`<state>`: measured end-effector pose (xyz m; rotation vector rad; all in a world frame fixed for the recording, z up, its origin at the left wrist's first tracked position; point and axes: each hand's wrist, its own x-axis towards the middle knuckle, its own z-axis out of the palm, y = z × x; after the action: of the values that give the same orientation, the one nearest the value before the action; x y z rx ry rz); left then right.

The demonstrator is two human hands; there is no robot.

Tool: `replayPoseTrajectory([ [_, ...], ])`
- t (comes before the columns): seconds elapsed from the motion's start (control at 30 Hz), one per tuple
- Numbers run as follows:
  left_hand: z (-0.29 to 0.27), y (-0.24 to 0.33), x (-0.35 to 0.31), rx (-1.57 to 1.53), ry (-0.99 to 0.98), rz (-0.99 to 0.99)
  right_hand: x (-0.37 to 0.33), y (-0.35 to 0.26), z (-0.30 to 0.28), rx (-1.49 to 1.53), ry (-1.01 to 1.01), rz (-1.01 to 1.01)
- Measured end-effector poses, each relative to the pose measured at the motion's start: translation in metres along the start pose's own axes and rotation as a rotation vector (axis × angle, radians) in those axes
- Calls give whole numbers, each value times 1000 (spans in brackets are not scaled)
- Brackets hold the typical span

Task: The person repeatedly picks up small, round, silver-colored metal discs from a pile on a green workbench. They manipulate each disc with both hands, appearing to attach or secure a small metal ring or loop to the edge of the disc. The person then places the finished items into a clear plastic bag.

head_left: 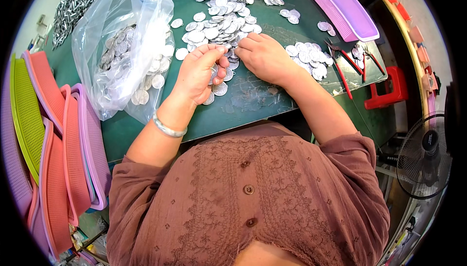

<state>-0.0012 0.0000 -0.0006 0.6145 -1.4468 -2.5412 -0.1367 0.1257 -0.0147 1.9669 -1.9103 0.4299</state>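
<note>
My left hand (200,71) is closed, thumb and forefinger pinched together. Round silver metal discs, like medallions, show by its curled fingers, and one seems to be held against the palm. My right hand (265,57) is close beside it, with its fingers bent into a pinch; what its fingertips hold is too small to make out. Just beyond both hands spreads a heap of silver discs (226,25) on the green tabletop. A few loose discs (220,89) lie under my left hand. To the right of my right hand is a smaller pile of discs (310,57).
A clear plastic bag (121,66) with discs stands at left. Red-handled pliers (349,61) and a purple basket (343,5) lie at right. Stacked plastic baskets (53,168) fill the left side. A red stool (387,91) and a fan (428,142) stand beyond the table's right edge.
</note>
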Motion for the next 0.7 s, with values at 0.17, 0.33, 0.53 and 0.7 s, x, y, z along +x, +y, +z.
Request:
replayPoseTrajectory([
  [0.17,1,1,-1,10,15,-6,1,0,-8,-6,27,0],
  [0.33,1,2,-2,74,41,-50,-1,-4,-22,87,236,33],
  [0.53,5,1,-5,39,18,-47,-7,-23,-32,73,355,-5],
  [0.7,6,-2,-3,21,-7,84,-13,-36,-25,537,382,292],
])
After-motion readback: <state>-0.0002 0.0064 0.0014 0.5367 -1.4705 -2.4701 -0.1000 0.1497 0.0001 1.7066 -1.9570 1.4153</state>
